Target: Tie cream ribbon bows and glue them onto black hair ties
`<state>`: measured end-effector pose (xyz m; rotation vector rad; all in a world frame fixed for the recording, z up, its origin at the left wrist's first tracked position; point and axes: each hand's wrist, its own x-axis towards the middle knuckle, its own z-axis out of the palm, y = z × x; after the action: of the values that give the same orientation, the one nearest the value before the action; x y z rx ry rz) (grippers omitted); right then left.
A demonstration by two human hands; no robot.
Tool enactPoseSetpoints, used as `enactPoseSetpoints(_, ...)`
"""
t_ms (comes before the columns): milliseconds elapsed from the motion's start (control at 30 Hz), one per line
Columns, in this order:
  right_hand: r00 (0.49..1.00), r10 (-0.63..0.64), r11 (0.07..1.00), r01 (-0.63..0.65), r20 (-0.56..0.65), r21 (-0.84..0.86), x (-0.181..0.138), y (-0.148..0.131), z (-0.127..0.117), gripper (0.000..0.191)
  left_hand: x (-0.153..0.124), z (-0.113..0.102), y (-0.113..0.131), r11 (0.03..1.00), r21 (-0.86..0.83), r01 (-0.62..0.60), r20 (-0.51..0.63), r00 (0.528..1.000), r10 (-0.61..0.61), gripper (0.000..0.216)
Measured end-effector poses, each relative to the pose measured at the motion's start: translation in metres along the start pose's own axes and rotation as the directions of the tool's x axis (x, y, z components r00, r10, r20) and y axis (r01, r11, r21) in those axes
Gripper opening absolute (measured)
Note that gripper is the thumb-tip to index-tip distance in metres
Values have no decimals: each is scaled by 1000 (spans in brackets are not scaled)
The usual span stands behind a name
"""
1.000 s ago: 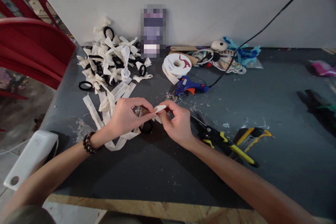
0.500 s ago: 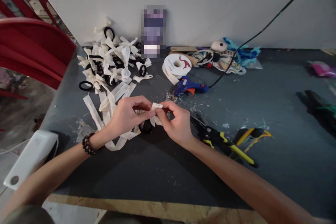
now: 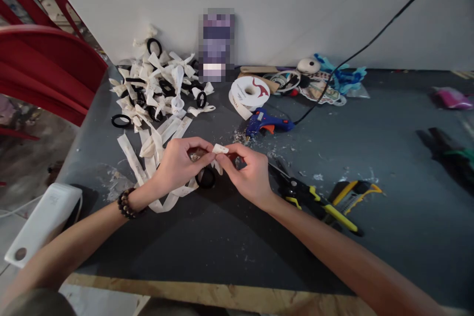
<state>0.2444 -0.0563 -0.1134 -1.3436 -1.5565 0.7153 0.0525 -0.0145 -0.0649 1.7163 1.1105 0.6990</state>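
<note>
Between the fingertips of both hands is a short folded piece of cream ribbon [image 3: 220, 149], with a tail hanging below. My left hand [image 3: 183, 162] pinches it from the left, thumb against forefinger. My right hand [image 3: 249, 170] grips it from the other side in the same way. Just under the fingers lies a black hair tie [image 3: 206, 177]; whether the ribbon is fixed to it I cannot tell. Loose ribbon strips [image 3: 130, 158] spread beneath and left of my left hand. Behind them rises a pile of ribbon bows on black hair ties [image 3: 159, 90].
A ribbon spool [image 3: 249, 92] and a blue glue gun [image 3: 268, 122], its black cord [image 3: 388, 29] running up right, lie beyond my hands. Scissors [image 3: 314, 197] and a yellow cutter [image 3: 353, 195] rest beside my right forearm. A white power bank [image 3: 42, 224] sits at the left edge.
The ribbon piece has tilted and shifted slightly left between my fingertips. Its hanging tail looks narrower, and more of the black hair tie shows below.
</note>
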Motion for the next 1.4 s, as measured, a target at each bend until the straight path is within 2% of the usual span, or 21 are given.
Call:
enactPoseSetpoints(100,998,-54,996,55,15,-75,1,3,1,14,2,-2,-1,999,-1,50,76,996,-49,19)
enactPoseSetpoints(233,994,-91,985,98,62,-139,2,6,1,9,3,-2,-3,992,-87,89,151,986,-75,33)
enactPoseSetpoints(333,994,-84,987,92,70,-131,1,5,0,11,2,0,-3,993,-94,70,134,989,-57,34)
enactPoseSetpoints(533,997,-58,997,60,51,-48,0,0,-1,19,0,0,5,985,174,5,33,999,-11,19)
enactPoseSetpoints(633,997,-10,999,13,72,-38,1,1,0,17,0,-1,4,991,135,6,62,998,-15,17)
enactPoseSetpoints(767,997,-44,998,47,63,-52,1,3,1,17,-1,0,-1,996,87,-36,79,996,29,26)
enactPoseSetpoints(867,997,-49,998,52,61,-38,1,2,0,19,-1,2,-2,985,154,-78,27,997,75,28)
enactPoseSetpoints(1000,997,-26,1000,25,70,9,1,0,-1,17,-1,3,-1,984,169,-54,11,999,53,11)
enactPoseSetpoints(1100,997,-34,999,34,75,-3,1,1,-1,16,0,2,-1,986,161,-50,20,999,48,14)
enactPoseSetpoints(1267,997,-37,999,39,74,-24,2,2,-1,17,2,0,-1,967,248,-54,11,999,53,14)
enactPoseSetpoints(1333,996,-33,999,35,81,-27,2,2,-1,16,2,0,0,977,207,-48,11,999,47,10)
enactPoseSetpoints(1400,994,-38,998,42,98,-38,3,1,-1,15,2,-1,1,991,127,-49,32,998,45,17)
